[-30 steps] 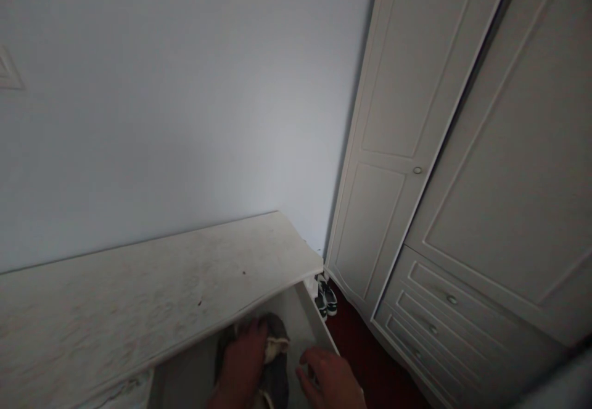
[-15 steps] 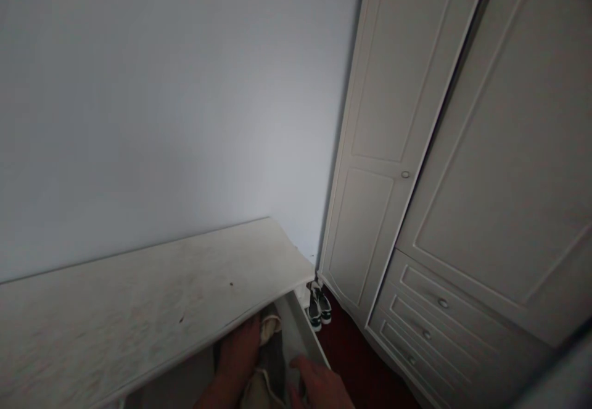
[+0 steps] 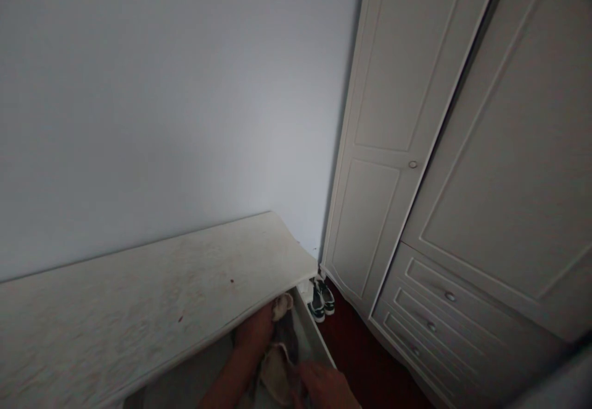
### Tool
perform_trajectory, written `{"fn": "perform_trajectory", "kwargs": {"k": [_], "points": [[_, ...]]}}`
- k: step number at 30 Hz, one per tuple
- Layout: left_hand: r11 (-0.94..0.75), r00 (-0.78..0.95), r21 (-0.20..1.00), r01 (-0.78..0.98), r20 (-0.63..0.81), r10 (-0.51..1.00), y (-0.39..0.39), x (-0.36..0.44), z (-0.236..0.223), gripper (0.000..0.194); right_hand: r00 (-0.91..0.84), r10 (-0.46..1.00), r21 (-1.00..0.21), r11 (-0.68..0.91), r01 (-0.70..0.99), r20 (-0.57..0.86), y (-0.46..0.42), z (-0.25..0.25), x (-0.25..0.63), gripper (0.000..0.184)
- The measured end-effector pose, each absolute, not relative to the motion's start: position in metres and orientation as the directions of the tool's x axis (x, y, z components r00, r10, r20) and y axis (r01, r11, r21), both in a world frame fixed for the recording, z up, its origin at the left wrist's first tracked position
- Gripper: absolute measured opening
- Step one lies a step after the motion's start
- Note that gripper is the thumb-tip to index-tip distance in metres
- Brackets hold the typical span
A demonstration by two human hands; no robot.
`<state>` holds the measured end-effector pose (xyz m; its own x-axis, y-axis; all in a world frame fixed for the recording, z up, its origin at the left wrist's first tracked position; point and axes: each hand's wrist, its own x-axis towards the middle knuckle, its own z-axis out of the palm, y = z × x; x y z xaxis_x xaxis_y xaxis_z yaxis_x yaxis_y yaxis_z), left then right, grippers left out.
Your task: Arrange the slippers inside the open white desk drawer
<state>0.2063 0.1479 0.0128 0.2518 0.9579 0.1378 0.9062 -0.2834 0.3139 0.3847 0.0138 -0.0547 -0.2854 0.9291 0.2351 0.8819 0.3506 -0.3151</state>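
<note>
An open white drawer (image 3: 313,334) sits under the white dresser top (image 3: 152,298), with grey and beige clothes (image 3: 280,363) bunched inside. My left hand (image 3: 254,330) reaches deep into the drawer, partly under the top, with its fingers curled against the beige cloth. At the bottom edge my right hand (image 3: 326,387) rests on the near end of the clothes by the drawer's right side. Its fingers are mostly out of the picture.
A tall white wardrobe (image 3: 416,150) with panelled doors and small drawers (image 3: 435,322) stands at the right. A pair of dark shoes (image 3: 321,298) lies on the dark red floor (image 3: 365,366) between dresser and wardrobe. A plain pale wall fills the back.
My left hand has pushed farther into the drawer, under the top, moving the clothes toward the back. My right hand has dropped lower and closer to the clothes.
</note>
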Motion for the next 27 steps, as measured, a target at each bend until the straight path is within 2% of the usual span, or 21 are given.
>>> {"fn": "perform_trajectory", "kwargs": {"k": [2,4,11,16,19,23,27], "points": [[-0.325,0.348,0.31,0.894,-0.019,0.937,0.139,0.219,0.016,0.043,-0.288,0.923,-0.321,0.362,0.875,0.255,0.013,-0.054,0.385,0.027],[-0.349,0.396,0.317,0.882,-0.094,0.914,0.13,0.23,0.019,0.041,-0.286,0.914,-0.331,0.376,0.866,0.288,0.011,-0.056,0.386,0.026],[-0.49,0.569,0.362,0.793,-0.155,0.807,0.107,0.231,0.011,0.033,-0.264,0.89,-0.37,0.403,0.837,0.371,0.001,-0.046,0.389,0.013],[-0.619,0.728,0.396,0.678,-0.247,0.64,0.093,0.238,-0.007,0.033,-0.246,0.898,-0.39,0.387,0.836,0.365,0.0,-0.033,0.389,0.012],[-0.696,0.821,0.44,0.568,-0.242,0.518,0.086,0.243,-0.008,0.029,-0.245,0.903,-0.394,0.381,0.836,0.351,-0.001,-0.03,0.39,0.016],[-0.687,0.844,0.506,0.522,-0.193,0.5,0.083,0.235,-0.001,0.025,-0.216,0.905,-0.366,0.354,0.861,0.366,-0.002,-0.029,0.389,0.017],[-0.662,0.762,0.38,0.646,-0.382,0.524,0.08,0.201,0.007,0.034,-0.234,0.897,-0.335,0.367,0.868,0.376,-0.001,-0.029,0.388,0.017]]}}
